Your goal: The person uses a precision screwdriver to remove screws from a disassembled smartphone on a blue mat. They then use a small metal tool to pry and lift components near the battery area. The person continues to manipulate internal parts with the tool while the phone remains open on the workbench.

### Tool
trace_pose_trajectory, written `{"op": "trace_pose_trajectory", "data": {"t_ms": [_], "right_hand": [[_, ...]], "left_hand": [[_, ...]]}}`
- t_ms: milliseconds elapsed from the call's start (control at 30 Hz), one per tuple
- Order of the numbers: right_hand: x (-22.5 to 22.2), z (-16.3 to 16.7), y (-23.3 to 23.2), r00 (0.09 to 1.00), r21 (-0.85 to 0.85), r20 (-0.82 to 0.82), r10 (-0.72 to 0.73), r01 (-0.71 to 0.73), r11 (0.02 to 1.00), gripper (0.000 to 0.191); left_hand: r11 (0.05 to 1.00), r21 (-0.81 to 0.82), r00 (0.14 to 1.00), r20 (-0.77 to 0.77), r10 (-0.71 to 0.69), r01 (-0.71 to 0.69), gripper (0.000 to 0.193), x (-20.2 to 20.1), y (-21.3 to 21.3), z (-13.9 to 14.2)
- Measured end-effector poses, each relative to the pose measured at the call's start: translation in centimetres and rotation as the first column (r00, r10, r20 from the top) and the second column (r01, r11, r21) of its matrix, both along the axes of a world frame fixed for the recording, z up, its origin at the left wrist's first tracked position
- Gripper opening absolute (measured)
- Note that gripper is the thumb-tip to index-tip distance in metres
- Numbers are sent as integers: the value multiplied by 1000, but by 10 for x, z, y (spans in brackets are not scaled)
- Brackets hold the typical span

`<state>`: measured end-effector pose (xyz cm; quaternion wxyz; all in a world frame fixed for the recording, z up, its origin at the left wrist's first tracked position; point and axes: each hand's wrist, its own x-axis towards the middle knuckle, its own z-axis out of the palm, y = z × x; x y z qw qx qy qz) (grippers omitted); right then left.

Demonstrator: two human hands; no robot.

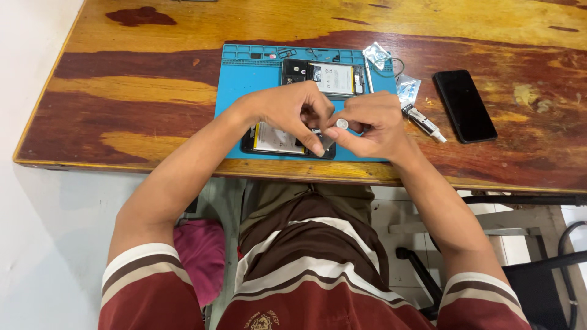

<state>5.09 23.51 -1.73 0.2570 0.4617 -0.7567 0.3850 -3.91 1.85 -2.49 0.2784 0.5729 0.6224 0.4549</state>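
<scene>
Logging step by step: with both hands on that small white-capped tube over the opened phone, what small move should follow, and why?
Probably twist the white cap off: the right hand pinches it while the left hand steadies the tube above the opened phone, and it looks not yet removed.

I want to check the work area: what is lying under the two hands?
Under the left hand and right hand lies an opened phone with its battery showing, on the blue mat. The phone's right part is covered by the hands.
</scene>
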Motion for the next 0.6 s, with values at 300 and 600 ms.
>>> {"op": "trace_pose_trajectory", "data": {"t_ms": [300, 600], "right_hand": [[-1, -3, 2, 994, -30, 112, -6, 10, 1000, 11], [2, -7, 8, 980, -98, 179, -91, 110, 989, 18]], "left_hand": [[992, 66, 988, -104, 118, -112, 44, -14, -12, 0], [979, -69, 976, -122, 182, -192, 27, -8, -14, 7]]}}
